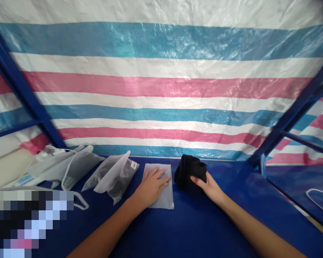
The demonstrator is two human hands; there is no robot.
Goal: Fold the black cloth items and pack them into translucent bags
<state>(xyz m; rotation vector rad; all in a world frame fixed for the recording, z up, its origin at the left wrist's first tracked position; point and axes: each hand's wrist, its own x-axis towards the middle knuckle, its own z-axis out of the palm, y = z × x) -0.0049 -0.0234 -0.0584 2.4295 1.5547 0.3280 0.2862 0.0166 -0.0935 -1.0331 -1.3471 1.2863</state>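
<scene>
A frosted zip bag (165,197) lies flat on the blue surface (199,229), its slider at the lower right corner. Spread over the bag's upper left part is my left hand (152,184), fingers apart and palm down. Just right of the bag, my right hand (211,188) grips a bundled black cloth (188,172), with the thumb on its near side and the other fingers mostly hidden behind it.
Left of the flat bag lie filled frosted bags (118,175), one with a white label, and more bags (83,166). A white hanger (82,201) is at the left. Blue frame bars (293,114) stand before a striped sheet (161,86). Another hanger (319,195) shows far right.
</scene>
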